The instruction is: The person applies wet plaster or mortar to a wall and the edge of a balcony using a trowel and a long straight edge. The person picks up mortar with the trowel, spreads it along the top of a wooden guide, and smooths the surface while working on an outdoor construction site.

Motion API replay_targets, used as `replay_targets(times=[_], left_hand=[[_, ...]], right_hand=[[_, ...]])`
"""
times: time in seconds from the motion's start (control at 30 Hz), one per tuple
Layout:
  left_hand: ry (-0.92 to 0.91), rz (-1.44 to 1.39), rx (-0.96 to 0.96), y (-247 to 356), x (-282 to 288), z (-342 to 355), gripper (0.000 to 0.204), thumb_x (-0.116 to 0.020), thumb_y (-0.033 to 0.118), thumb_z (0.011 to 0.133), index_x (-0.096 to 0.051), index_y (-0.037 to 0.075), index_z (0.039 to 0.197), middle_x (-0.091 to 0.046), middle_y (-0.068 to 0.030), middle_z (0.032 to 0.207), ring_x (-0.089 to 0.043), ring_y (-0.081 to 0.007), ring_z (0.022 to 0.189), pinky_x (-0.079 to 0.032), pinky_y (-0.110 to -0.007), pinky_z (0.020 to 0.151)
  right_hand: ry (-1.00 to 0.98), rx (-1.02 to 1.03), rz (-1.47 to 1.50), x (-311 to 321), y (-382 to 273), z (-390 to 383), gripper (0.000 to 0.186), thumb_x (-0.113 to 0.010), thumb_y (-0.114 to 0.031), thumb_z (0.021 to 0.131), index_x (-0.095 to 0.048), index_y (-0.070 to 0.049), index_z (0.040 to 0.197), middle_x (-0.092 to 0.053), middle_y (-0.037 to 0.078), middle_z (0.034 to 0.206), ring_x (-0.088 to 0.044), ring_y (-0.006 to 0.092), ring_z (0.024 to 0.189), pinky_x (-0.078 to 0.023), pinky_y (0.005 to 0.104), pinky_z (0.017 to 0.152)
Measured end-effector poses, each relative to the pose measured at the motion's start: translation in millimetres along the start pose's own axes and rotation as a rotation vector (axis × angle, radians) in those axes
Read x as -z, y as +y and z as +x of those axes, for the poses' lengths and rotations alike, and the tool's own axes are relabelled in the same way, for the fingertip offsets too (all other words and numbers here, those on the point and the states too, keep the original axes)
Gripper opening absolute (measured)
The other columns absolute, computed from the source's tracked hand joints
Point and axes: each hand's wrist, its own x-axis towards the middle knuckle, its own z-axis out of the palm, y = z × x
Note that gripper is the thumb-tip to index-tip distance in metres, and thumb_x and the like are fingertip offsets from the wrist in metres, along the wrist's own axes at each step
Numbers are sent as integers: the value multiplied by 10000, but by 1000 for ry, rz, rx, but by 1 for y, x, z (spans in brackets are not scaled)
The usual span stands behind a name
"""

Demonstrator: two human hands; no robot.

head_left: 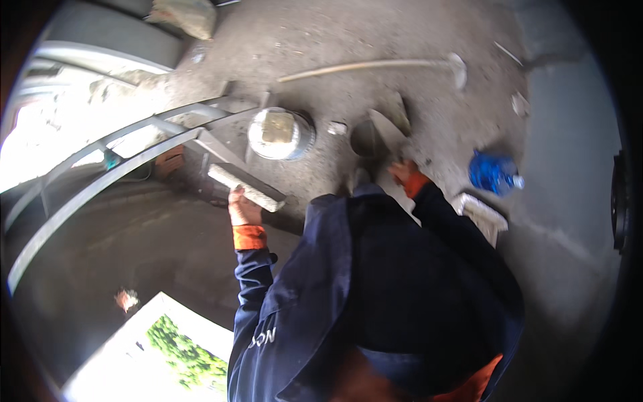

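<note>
And the left hand (245, 210) clasps a long grey block with a rough white face (249, 188), just nearside of the round white bucket (293, 149); right of that bucket, the right hand (404, 172), its grip impossible to tell; farther right lies a translucent blue plastic bottle (492, 172)!

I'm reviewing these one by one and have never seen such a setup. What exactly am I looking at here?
There is no machine: these are a person's own bare hands, seen from above by a wide fisheye camera worn on the head, which is why straight edges bend. The large dark shape is the wearer's jacket. The left hand holds a grey block. The right hand is beside a pale flat blade; whether it grips anything is unclear. On the rough floor are a round bucket, a long-handled tool and a blue bottle.
</note>
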Motion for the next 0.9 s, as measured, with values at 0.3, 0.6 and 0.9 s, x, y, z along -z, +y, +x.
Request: replay_targets(times=[0.3, 0.6, 0.9], left_hand=[[111, 180, -19, 38, -18, -15, 943, -825, 239, 635, -292, 147, 1408, -615, -118, 1066, -591, -306, 932, -470, -440, 803], [-69, 334, 70, 44, -127, 42, 982, -839, 324, 638, -282, 133, 1425, -645, -96, 1057, -643, -233, 843, -474, -364, 696], [-239, 393, 31, 53, -180, 106, 503, -632, 148, 832, -415, 165, 1286, -675, -84, 982, -636, -218, 793, -520, -376, 632]], right_hand=[[-394, 470, -896, 99, 146, -46, 175, -596, -316, 705, -670, -160, 676, -661, 49, 679, -649, 237, 646, -507, 427, 586], [-23, 189, -981, 93, 116, -52, 161, -618, -299, 705, -610, -139, 688, -562, 84, 656, -574, 288, 626, -441, 448, 540], [65, 382, -913, 75, 162, -189, 143, -592, -232, 717, -555, -96, 697, -516, 95, 690, -539, 268, 656, -430, 404, 543]])
